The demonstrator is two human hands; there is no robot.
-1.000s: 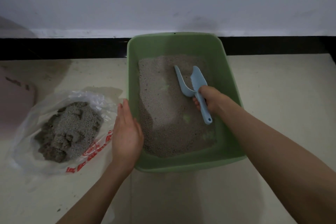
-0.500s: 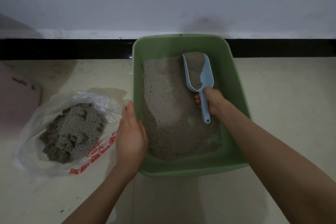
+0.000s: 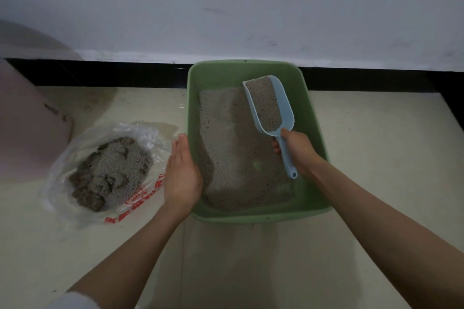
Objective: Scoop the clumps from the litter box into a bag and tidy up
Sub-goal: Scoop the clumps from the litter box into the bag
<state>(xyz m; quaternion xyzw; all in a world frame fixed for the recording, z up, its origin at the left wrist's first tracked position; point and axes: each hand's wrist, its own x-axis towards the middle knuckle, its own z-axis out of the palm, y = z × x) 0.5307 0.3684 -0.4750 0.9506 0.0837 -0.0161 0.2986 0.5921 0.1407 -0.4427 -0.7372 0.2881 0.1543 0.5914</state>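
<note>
1 scoop [image 3: 272, 108], pale blue plastic, sits in your right hand [image 3: 297, 152]; your fingers are wrapped round its handle, the handle's end pointing back toward you. Its bowl is full of fine grey-brown litter and is raised over the far right part of the litter box [image 3: 315, 158], mouth aimed at the wall.

The box is a green rectangular tub on the floor, its far end against the black skirting [image 3: 100, 75]. Litter [image 3: 233, 158] covers most of the bottom, heaped higher on the left, with patches of green base showing through near the right and near corners.

Your left hand [image 3: 182, 175] is flat, fingers straight and together, its edge against the outside of the box's left wall; it grasps nothing.

Just left of that hand lies a clear plastic bag [image 3: 75, 158] with red print, open on the pale floor [image 3: 376, 145]. A dark, lumpy pile of clumps [image 3: 110, 173] rests in it.

Further left, a pink object [image 3: 27, 128] stands at the frame edge; you cannot tell what it is.
</note>
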